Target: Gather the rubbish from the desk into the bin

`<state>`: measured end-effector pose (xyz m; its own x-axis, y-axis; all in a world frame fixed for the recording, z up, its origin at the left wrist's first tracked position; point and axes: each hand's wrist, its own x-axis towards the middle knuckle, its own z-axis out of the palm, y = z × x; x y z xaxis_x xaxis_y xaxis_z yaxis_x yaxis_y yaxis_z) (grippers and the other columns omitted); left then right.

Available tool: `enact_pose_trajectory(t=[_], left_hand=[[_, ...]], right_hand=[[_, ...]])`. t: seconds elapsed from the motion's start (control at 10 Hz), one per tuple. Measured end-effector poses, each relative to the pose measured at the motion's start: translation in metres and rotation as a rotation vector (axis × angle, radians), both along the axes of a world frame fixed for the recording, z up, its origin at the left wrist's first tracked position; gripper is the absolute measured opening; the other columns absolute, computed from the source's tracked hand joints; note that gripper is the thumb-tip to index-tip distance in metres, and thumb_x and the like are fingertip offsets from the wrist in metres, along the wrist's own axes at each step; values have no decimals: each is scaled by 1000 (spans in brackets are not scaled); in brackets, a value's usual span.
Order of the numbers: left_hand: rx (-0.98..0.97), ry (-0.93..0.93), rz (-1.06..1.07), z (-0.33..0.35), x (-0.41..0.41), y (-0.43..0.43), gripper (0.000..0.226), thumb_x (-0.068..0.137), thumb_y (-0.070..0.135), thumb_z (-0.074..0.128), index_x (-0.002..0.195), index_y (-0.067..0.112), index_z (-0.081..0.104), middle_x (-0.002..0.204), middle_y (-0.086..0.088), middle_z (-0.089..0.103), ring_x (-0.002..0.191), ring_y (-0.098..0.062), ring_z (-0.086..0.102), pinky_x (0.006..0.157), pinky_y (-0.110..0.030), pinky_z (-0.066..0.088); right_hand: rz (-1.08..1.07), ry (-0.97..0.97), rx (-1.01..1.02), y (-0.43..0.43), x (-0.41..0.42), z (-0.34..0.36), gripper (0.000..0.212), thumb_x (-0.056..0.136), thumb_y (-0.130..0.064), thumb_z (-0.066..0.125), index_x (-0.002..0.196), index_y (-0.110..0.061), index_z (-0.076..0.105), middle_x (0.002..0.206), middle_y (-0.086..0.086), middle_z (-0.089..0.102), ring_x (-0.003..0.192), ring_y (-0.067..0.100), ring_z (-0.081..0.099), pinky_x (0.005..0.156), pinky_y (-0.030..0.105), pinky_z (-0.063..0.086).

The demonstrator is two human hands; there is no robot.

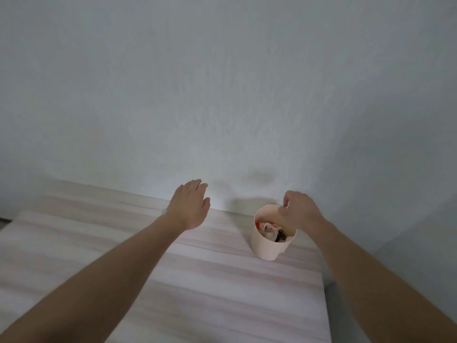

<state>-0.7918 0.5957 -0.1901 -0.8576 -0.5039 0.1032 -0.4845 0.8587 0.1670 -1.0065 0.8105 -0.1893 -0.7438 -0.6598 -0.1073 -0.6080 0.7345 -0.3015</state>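
A small cream bin [265, 247] stands on the pale wood-grain desk [210, 280], near its back right corner. Crumpled rubbish [270, 231], white with a red scrap and a dark piece, lies inside it. My right hand [300, 210] hovers over the bin's far rim, fingers curled loosely downward, and I see nothing in them. My left hand [191, 205] is stretched out flat above the desk to the left of the bin, fingers together and extended, holding nothing.
A plain white wall [222, 95] rises directly behind the desk. The desk's right edge runs just right of the bin, with a grey floor or gap [346, 305] beyond it.
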Motion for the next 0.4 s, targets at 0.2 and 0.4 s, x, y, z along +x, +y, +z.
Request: enact_pose_trajectory(t=[0.2,0.4], left_hand=[[23,1,18,0,22,-26,48,98,30,38,141,9,39,149,-12,38,139,-28,33,115,-41,26],[33,2,27,-9,25,-46,48,99,31,37,142,9,38,148,-11,40,138,-27,34,114,-41,26]], right_hand=[[3,-74,-12,-27,-1,-19,19,86,-18,54,104,-18,48,110,3,51,88,20,54,77,33,47],[24,-104,68,-39,1,-31,43,89,-22,53,131,-18,48,132,3,53,113,23,53,89,32,42]])
